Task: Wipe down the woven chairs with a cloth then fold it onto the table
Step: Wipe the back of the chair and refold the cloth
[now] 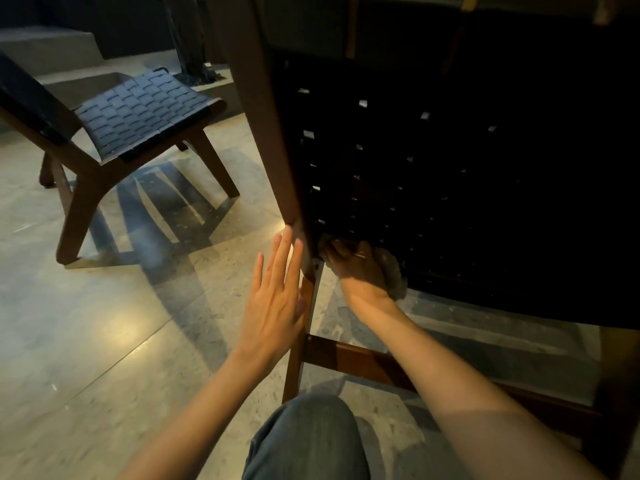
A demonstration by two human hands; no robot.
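A dark woven chair back [433, 174] with a brown wooden frame [266, 133] fills the right half of the view, seen from behind. My right hand [360, 268] grips a pale fluffy cloth [393, 271] and presses it against the lowest weave near the frame's left post. Beside the same post, my left hand [273, 299] is held flat with straight fingers, its fingertips touching the wood. A second woven chair [138, 116] stands at the upper left on the floor.
The polished stone floor [104, 323] stretches left and below, with chair shadows on it. My bent knee in grey trousers [308, 441] sits at the bottom centre. A low wooden crossbar [363, 362] runs under the near chair. A raised step lies at the far left.
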